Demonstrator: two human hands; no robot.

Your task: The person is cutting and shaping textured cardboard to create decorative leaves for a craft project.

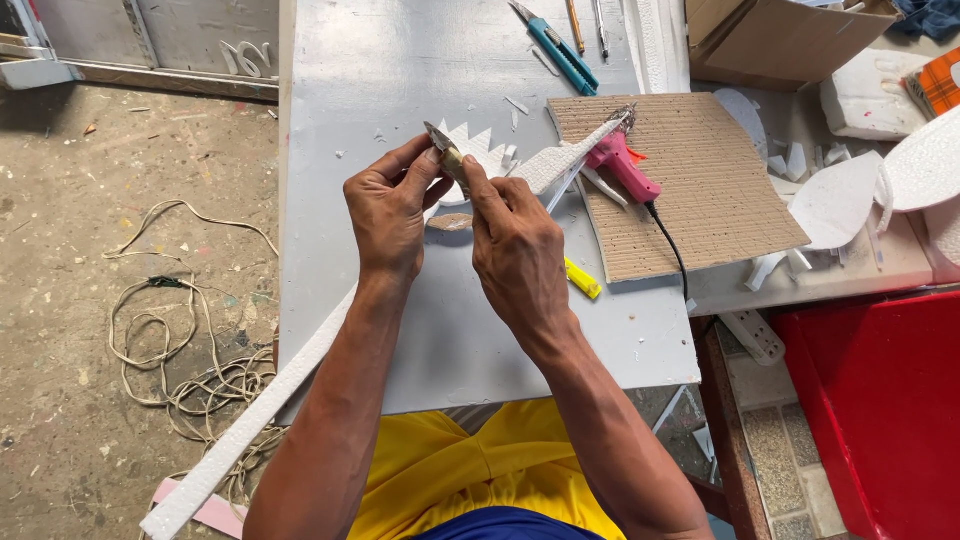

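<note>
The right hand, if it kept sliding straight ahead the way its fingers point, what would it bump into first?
The right hand points up and slightly left, pinching a small knife. Just beyond lies a zigzag-cut white foam piece, probably met first, though height above the table is unclear.

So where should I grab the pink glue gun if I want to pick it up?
Probably by its pink handle. The glue gun lies flat on the brown cardboard sheet, metal tip pointing up and away towards the box, black cord trailing towards the person. Come from the cord end, fingers around the handle, keeping clear of the tip, which may be hot.
</note>
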